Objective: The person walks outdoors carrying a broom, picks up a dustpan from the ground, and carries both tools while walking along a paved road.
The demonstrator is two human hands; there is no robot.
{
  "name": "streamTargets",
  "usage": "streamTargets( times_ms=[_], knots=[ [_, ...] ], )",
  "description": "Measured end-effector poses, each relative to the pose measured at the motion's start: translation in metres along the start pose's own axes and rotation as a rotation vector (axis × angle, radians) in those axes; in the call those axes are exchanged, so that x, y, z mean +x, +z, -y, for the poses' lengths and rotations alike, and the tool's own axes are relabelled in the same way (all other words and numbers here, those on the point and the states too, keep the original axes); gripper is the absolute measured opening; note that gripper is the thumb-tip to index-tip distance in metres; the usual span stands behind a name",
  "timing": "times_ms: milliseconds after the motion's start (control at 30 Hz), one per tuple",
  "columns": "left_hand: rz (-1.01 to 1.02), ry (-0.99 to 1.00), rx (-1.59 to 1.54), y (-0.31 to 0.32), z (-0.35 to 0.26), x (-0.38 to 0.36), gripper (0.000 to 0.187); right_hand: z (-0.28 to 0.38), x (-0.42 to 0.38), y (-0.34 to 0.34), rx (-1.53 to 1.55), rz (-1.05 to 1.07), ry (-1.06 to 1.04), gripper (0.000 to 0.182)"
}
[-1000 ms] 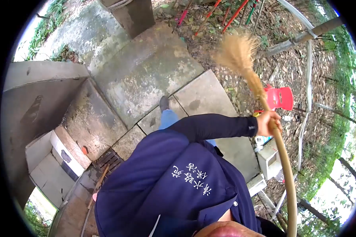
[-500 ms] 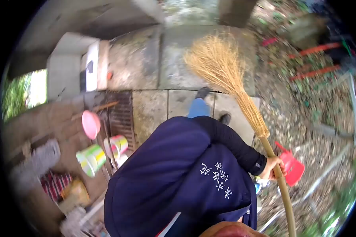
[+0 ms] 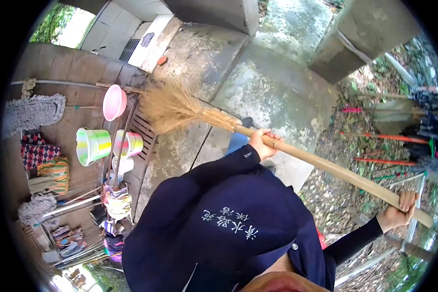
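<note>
A straw broom (image 3: 207,116) with a long, thick, pale handle lies slantwise across my front. My left hand (image 3: 264,144) is wrapped round the handle just below the bound straw. Close to the handle's far end, my right hand (image 3: 399,212) grips it with fingers curled over. The fanned bristles (image 3: 168,108), slightly blurred, point left and overlap the concrete slabs and the edge of a drain grate in this view. Part of my legs and shoes shows behind the broom.
A pink basin (image 3: 114,102) and striped buckets (image 3: 93,146) are at the left by a wall, with mops (image 3: 34,114) and cloths. Concrete slabs (image 3: 272,97) lie ahead beside a pillar (image 3: 365,41). Leaf-strewn ground and red-handled tools (image 3: 384,137) are on the right.
The broom head has swung from upper right to the left, and the handle now slants rightward. My left hand has moved left and nearer the bristles; my right hand has come into view.
</note>
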State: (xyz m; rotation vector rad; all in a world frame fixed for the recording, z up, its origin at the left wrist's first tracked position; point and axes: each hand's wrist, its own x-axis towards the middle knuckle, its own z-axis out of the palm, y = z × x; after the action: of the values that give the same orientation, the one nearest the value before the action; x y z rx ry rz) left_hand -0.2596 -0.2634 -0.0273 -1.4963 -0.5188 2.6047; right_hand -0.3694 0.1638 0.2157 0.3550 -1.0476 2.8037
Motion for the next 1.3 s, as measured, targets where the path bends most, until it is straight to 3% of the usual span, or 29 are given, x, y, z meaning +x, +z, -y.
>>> streamTargets(
  times_ms=[167, 333, 367, 400, 433, 467, 500, 533, 633, 733, 800, 867, 900, 933, 967, 1000, 1033, 1067, 1100, 1200, 1267, 1300],
  knots=[
    [-0.059, -0.013, -0.026, 0.048, -0.109, 0.038, 0.020, -0.116, 0.047, 0.110, -0.039, -0.026, -0.027, 0.013],
    [-0.130, 0.067, 0.247, 0.116, -0.192, 0.134, 0.019, -0.182, 0.008, 0.202, -0.527, -0.229, -0.030, 0.012],
    [-0.083, -0.037, 0.320, 0.130, -0.188, 0.156, 0.020, -0.186, -0.002, 0.229, -0.637, -0.350, -0.097, 0.008],
    [-0.039, -0.143, 0.396, 0.143, -0.178, 0.180, 0.020, -0.169, -0.008, 0.233, -0.725, -0.300, -0.093, 0.008],
    [0.031, -0.287, 0.477, 0.161, -0.156, 0.186, 0.021, -0.160, -0.009, 0.256, -0.792, -0.417, -0.172, 0.011],
    [0.190, -0.582, 0.388, 0.172, -0.134, 0.200, 0.019, -0.144, -0.012, 0.237, -1.305, -0.191, -0.653, 0.041],
    [0.229, -0.542, 0.487, 0.192, -0.101, 0.172, 0.016, -0.099, -0.011, 0.203, -1.981, -0.237, -1.134, 0.034],
    [0.264, -0.500, 0.586, 0.214, -0.067, 0.141, 0.015, -0.084, -0.012, 0.202, -2.027, -0.284, -1.229, 0.033],
    [0.444, -0.644, 0.562, 0.227, -0.004, 0.033, 0.013, -0.089, -0.008, 0.219, -1.582, -0.373, -0.932, 0.032],
    [0.248, -0.789, 0.493, 0.225, 0.012, -0.023, 0.014, -0.091, 0.007, 0.211, -1.360, -0.404, -0.747, 0.032],
    [0.264, -0.707, 0.529, 0.214, 0.002, -0.013, 0.013, -0.084, 0.016, 0.197, -1.264, -0.410, -0.669, 0.032],
    [0.173, -0.502, 0.525, 0.199, -0.019, 0.019, 0.013, -0.071, 0.027, 0.176, -1.147, -0.423, -0.579, 0.032],
    [0.232, -0.492, 0.446, 0.188, -0.040, 0.034, 0.015, -0.063, 0.030, 0.165, -1.077, -0.433, -0.533, 0.033],
    [0.167, -0.426, 0.532, 0.192, -0.068, 0.036, 0.016, -0.056, 0.032, 0.148, -0.993, -0.439, -0.480, 0.033],
    [0.288, -0.047, 0.311, 0.187, -0.075, 0.025, 0.017, -0.048, 0.035, 0.129, -0.897, -0.441, -0.411, 0.033],
    [0.125, -0.287, 0.503, 0.173, -0.104, 0.070, 0.019, -0.050, 0.036, 0.116, -0.789, -0.422, -0.341, 0.034],
    [0.121, -0.172, 0.484, 0.172, -0.125, 0.073, 0.019, -0.064, 0.037, 0.118, -0.681, -0.400, -0.271, 0.034],
    [0.003, -0.083, 0.501, 0.176, -0.136, 0.079, 0.016, -0.084, 0.040, 0.118, -0.519, -0.369, -0.210, 0.024],
    [-0.065, -0.094, 0.402, 0.171, -0.144, 0.094, 0.015, -0.112, 0.044, 0.127, -0.357, -0.350, -0.148, 0.019],
    [-0.240, -0.166, 0.361, 0.144, -0.122, 0.129, 0.013, -0.119, 0.022, 0.132, -0.439, -0.447, -0.180, 0.014],
    [-0.383, -0.352, 0.385, 0.122, -0.094, 0.150, 0.011, -0.118, 0.008, 0.183, -0.717, -0.991, -0.422, 0.009],
    [-0.375, -0.389, 0.495, 0.108, -0.069, 0.161, 0.011, -0.086, -0.022, 0.181, -0.755, -0.973, -0.434, 0.006]
  ],
)
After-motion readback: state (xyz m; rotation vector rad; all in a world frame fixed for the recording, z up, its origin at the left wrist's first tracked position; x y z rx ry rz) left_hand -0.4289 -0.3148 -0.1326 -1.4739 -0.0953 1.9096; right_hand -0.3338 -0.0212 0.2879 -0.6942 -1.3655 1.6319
